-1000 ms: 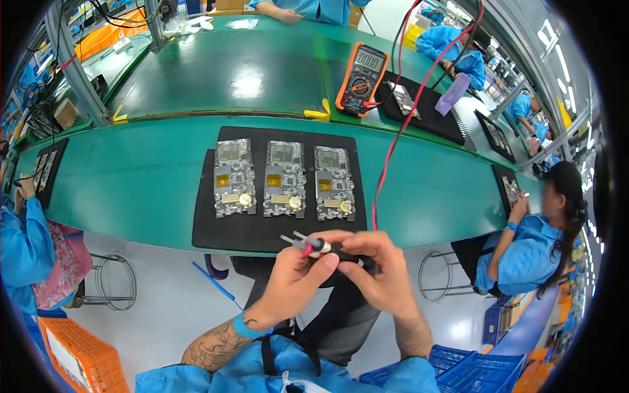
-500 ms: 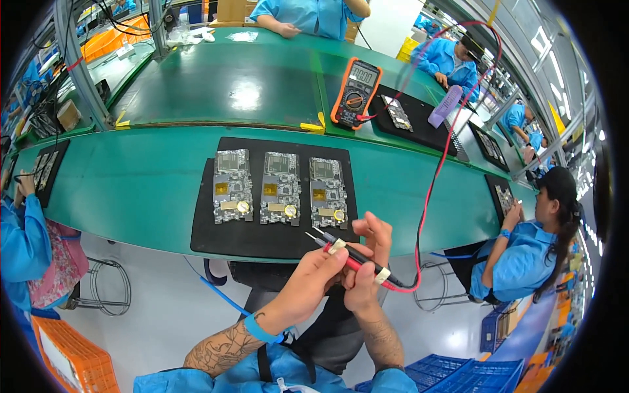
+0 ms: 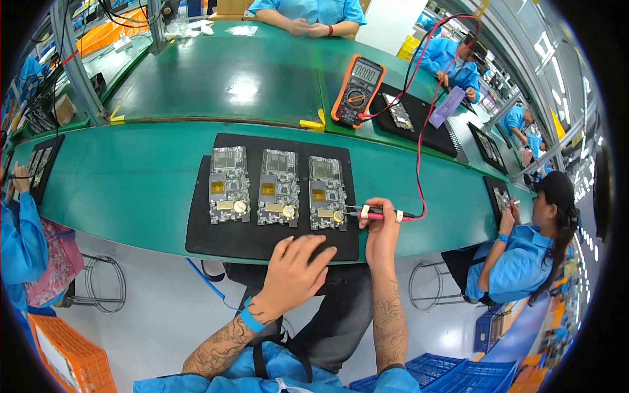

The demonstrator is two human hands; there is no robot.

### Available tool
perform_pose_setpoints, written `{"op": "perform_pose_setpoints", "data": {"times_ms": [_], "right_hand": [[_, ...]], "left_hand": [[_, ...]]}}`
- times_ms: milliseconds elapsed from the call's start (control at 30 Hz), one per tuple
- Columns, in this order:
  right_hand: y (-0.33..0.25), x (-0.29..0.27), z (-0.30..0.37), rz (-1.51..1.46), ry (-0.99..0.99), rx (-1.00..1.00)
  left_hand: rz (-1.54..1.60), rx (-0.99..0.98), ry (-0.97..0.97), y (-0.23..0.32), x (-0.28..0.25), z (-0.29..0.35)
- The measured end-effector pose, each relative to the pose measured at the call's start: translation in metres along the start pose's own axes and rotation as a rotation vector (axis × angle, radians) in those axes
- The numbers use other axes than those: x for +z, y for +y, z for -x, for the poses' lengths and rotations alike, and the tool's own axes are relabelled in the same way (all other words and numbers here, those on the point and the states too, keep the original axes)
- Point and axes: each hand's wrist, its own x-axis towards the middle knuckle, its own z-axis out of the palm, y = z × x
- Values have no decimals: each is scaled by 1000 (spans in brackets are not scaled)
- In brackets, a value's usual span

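Red and black probes (image 3: 375,215) are gripped in the right hand (image 3: 382,230), tips aimed at the rightmost circuit board (image 3: 327,187) on the black mat (image 3: 262,243); contact cannot be told. Left hand (image 3: 293,267) is held, fingers spread, over the mat's near edge.

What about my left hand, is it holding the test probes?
No, your right hand holds the test probes, while your left hand is spread open with no probe in it.

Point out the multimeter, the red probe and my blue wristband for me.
Multimeter (image 3: 358,92): head view, middle of its front face.
Red probe (image 3: 375,215): head view, on its handle.
Blue wristband (image 3: 251,319): head view, middle of the band.
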Motion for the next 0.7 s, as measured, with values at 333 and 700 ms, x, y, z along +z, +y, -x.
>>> {"op": "perform_pose_setpoints", "data": {"times_ms": [333,700], "right_hand": [[-3,8,5,81,-52,-88],[3,19,-2,238,-53,-15]], "left_hand": [[-216,14,-56,-2,23,18],[-201,12,-46,-6,27,20]]}}
